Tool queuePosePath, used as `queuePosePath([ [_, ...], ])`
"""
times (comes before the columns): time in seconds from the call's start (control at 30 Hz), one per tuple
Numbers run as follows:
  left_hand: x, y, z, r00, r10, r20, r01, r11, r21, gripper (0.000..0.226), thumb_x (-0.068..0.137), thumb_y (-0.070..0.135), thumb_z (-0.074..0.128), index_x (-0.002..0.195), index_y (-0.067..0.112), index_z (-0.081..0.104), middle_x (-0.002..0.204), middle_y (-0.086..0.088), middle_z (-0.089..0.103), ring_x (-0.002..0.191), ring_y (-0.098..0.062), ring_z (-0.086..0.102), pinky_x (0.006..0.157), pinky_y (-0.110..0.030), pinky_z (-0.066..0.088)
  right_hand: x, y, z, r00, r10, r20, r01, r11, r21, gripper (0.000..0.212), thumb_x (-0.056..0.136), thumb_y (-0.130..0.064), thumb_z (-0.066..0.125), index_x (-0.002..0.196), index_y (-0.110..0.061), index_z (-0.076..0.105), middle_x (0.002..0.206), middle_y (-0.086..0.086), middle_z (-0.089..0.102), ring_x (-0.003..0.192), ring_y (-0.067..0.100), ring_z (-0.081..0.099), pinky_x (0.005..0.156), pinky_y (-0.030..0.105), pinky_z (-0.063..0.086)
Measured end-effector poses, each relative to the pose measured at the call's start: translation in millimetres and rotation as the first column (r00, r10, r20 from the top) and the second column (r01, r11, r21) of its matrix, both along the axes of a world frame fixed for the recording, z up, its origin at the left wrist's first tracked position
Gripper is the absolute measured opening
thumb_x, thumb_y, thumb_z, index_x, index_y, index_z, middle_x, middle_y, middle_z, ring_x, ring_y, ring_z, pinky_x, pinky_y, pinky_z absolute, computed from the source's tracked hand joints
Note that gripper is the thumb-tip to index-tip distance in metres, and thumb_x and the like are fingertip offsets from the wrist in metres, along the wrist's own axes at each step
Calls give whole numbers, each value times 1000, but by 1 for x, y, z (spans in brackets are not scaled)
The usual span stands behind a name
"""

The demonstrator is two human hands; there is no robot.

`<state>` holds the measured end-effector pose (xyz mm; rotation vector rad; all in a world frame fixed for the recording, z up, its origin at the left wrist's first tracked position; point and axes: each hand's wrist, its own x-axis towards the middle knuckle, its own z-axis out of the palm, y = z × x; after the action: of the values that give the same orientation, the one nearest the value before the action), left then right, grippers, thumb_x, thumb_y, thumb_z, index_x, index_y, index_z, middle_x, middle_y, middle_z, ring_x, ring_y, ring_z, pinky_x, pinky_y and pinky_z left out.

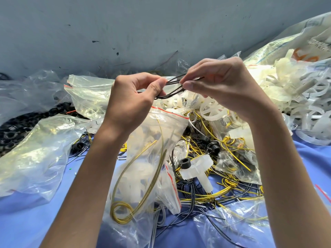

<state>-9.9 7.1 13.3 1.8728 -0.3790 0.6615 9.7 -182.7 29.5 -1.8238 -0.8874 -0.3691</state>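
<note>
A thin black wire, looped into several strands, hangs in the air between my two hands above the cluttered table. My left hand pinches the loops at their left end between thumb and fingers. My right hand pinches the same wire at the right end, thumb and forefinger together. Below my left wrist hangs a clear zip bag with a red seal strip, holding a coiled yellow wire and pale plastic parts.
On the blue table cover lies a tangle of yellow and black wires, a white plastic spindle, black ring parts at the left, white plastic wheels at the right, and crumpled clear bags. A grey wall stands behind.
</note>
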Motion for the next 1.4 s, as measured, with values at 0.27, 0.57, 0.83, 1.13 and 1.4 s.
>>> queuePosePath([
  [0.27,-1,2,1,998,-31,-49,32,999,9,12,90,21,63,82,26,70,56,22,63,59,11,55,56,-4,35,2,-4,0,998,58,-23,-57,998,31,24,75,-8,76,93,-20,64,97,1,70,61,16,51,63,32,47],
  [0.57,-3,3,2,991,-100,-91,104,994,42,12,91,16,62,84,21,71,55,22,63,59,11,55,55,-4,36,6,-3,-3,998,-52,-40,51,998,-25,14,78,-14,76,82,-27,75,78,16,72,66,9,57,67,26,48],
  [0.83,-6,12,3,948,-249,-197,278,951,136,13,93,25,54,92,21,67,57,21,62,51,6,52,50,-3,36,7,-4,-2,995,-102,-17,101,994,-39,18,76,-13,77,74,-30,75,78,1,74,65,7,62,68,23,51],
  [1.13,-2,40,-5,871,-226,-436,400,842,362,46,89,51,43,55,21,48,53,11,45,51,-2,40,51,-11,33,8,-3,-7,989,-148,-10,144,972,-187,8,76,-16,78,80,-23,76,76,7,73,65,28,61,66,43,52],
  [1.4,-13,6,5,926,-363,-103,377,903,207,36,92,31,44,58,20,43,55,13,38,56,-4,34,54,-18,27,-1,10,-6,977,80,-199,-135,951,-279,3,75,-20,76,77,-20,78,62,14,63,61,11,45,54,35,36],
])
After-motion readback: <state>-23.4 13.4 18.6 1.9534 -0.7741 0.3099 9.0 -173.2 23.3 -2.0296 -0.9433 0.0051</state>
